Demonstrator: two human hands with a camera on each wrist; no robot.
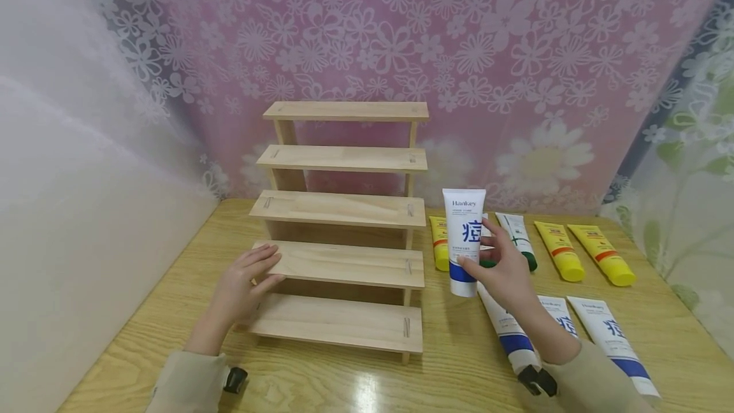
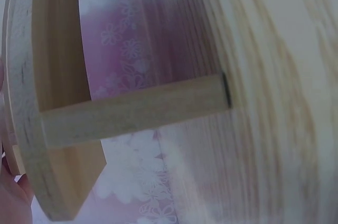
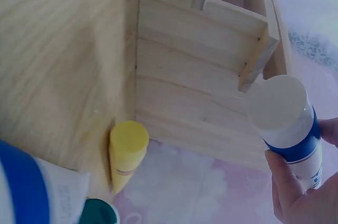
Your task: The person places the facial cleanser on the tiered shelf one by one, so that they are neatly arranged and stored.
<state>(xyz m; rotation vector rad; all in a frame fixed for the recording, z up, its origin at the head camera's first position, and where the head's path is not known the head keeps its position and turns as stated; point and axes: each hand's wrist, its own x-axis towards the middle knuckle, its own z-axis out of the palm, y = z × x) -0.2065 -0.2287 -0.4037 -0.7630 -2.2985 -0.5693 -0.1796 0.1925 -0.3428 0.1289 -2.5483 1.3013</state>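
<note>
My right hand [image 1: 507,273] pinches a white and blue squeeze tube [image 1: 463,225] by its side, cap down, above the table right of the stand. In the right wrist view, the tube's white cap [image 3: 280,100] faces the camera. My left hand [image 1: 243,282] holds the left end of the second-lowest board of a five-tier wooden shelf stand [image 1: 338,209], fingers on top and thumb by the front edge. Only a sliver of that hand [image 2: 13,197] shows in the left wrist view. The stand's shelves bear nothing.
Behind my right hand lie yellow tubes [image 1: 559,250] and a white tube with a green cap [image 1: 516,241]. More white and blue tubes [image 1: 613,343] lie on the wooden table [image 1: 321,381] near my right forearm. Floral cloth [image 1: 367,30] hangs behind.
</note>
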